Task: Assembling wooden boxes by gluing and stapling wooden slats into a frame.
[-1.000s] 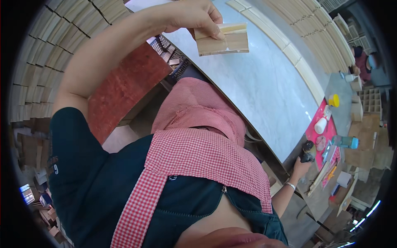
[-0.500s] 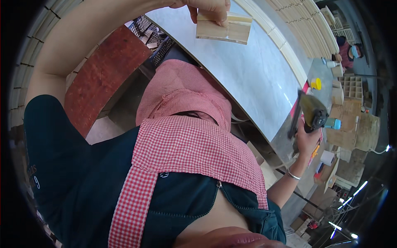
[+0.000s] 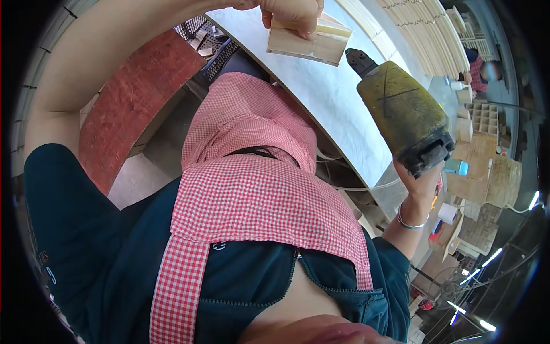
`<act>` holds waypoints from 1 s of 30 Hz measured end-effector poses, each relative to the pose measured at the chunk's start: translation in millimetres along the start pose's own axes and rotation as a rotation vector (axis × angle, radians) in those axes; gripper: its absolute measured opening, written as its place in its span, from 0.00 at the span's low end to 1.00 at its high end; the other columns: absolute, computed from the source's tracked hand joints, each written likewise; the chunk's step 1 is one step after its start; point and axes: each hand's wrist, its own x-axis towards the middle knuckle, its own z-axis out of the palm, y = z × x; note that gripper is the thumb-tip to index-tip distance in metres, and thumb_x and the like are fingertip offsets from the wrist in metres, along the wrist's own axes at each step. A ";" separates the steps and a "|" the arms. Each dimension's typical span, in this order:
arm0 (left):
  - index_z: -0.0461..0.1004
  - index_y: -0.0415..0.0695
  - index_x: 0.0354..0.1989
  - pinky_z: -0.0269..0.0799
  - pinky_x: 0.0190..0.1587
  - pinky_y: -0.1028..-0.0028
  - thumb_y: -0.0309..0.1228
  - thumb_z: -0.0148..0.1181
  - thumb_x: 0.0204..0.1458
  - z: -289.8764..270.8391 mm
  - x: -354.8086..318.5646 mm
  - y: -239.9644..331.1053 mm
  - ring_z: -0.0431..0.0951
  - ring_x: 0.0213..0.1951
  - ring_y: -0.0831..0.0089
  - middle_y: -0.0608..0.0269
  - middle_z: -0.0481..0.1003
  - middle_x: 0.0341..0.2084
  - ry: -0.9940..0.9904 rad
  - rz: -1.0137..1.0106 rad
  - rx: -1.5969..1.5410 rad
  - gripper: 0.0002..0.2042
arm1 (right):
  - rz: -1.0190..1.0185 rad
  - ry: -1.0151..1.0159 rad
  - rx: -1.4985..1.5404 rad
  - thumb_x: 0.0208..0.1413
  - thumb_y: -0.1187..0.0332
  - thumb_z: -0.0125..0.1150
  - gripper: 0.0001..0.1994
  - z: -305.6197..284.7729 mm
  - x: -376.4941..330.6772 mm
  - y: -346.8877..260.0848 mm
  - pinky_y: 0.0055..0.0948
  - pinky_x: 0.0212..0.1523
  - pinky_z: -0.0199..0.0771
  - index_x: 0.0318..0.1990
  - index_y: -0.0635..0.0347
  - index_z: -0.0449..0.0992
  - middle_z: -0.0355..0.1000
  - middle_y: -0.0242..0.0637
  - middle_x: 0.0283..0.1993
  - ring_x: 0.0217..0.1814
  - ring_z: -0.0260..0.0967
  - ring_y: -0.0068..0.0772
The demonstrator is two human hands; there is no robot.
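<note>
At the top of the head view, my left hand (image 3: pixel 293 16) grips a small wooden box piece (image 3: pixel 309 45) over the pale worktable (image 3: pixel 338 109). Its fingers wrap over the upper edge of the wood. On the right side my right hand (image 3: pixel 420 180) is closed round a worn yellow-and-black nail gun (image 3: pixel 404 109). The tool's body hides most of those fingers. In the picture, the black nose of the gun lies close to the wood's right end; whether they touch I cannot tell.
A reddish-brown board (image 3: pixel 134 106) stands at the left, near a black plastic crate (image 3: pixel 215 49) of wood offcuts. Pale wooden strips (image 3: pixel 424 34) are stacked at the far side. A hose (image 3: pixel 366 188) runs below the table edge. Another person (image 3: pixel 478 74) is at the far right.
My right hand has raised the nail gun and brought it left toward the wooden piece. The piece in my left hand has shifted and tilted slightly.
</note>
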 end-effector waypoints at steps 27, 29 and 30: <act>0.79 0.40 0.23 0.67 0.29 0.78 0.27 0.66 0.46 25.7 10.1 -27.2 0.69 0.22 0.76 0.67 0.73 0.18 -0.093 0.056 -0.350 0.05 | -0.097 -0.049 -0.114 0.38 0.77 0.67 0.10 1.1 8.0 -3.4 0.28 0.28 0.63 0.31 0.67 0.76 0.71 0.35 0.24 0.24 0.60 0.30; 0.79 0.40 0.23 0.67 0.29 0.79 0.27 0.66 0.46 25.9 6.5 -25.5 0.69 0.22 0.76 0.67 0.73 0.18 -0.100 0.063 -0.372 0.05 | -0.093 -0.049 -0.118 0.37 0.77 0.67 0.11 2.9 8.1 -4.2 0.28 0.29 0.63 0.33 0.67 0.77 0.71 0.35 0.25 0.24 0.60 0.30; 0.79 0.40 0.23 0.67 0.29 0.79 0.27 0.66 0.46 25.7 4.0 -24.8 0.69 0.22 0.76 0.67 0.73 0.18 -0.102 0.065 -0.383 0.05 | -0.092 -0.050 -0.121 0.37 0.77 0.68 0.13 4.1 8.3 -4.4 0.28 0.29 0.64 0.34 0.67 0.78 0.72 0.36 0.25 0.24 0.60 0.30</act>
